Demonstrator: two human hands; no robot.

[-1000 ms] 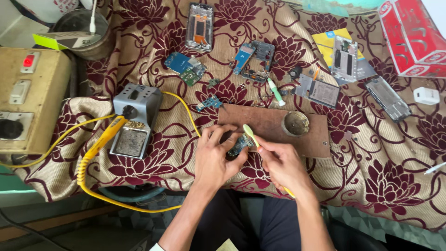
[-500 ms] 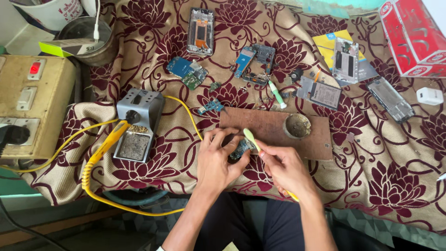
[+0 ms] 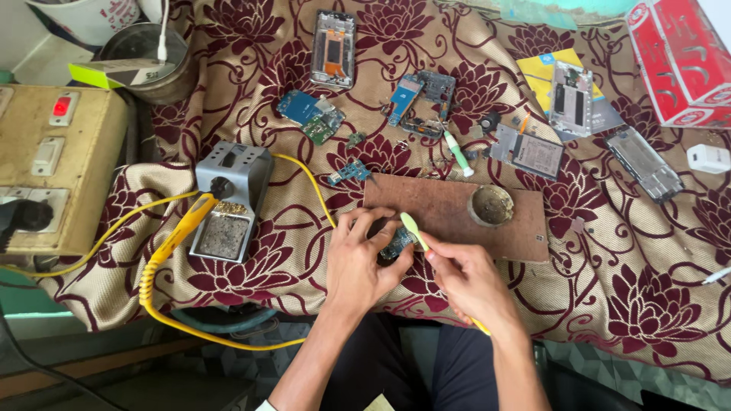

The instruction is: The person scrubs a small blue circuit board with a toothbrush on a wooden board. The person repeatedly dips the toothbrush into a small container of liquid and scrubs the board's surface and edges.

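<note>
Both hands are busy: the left hand (image 3: 356, 262) pinches a small circuit board (image 3: 396, 244) against the brown work board (image 3: 449, 209), the right hand (image 3: 466, 280) grips a pale brush (image 3: 412, 229), seemingly mid-scrub; other phone parts (image 3: 333, 47) lie untouched.

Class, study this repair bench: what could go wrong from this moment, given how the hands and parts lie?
1. The left hand pinches a small circuit board at the brown board's edge; the right hand's brush might flick it off.
2. The soldering iron's yellow cable loops off the table and could snag.
3. Loose parts nearby could get knocked.
</note>
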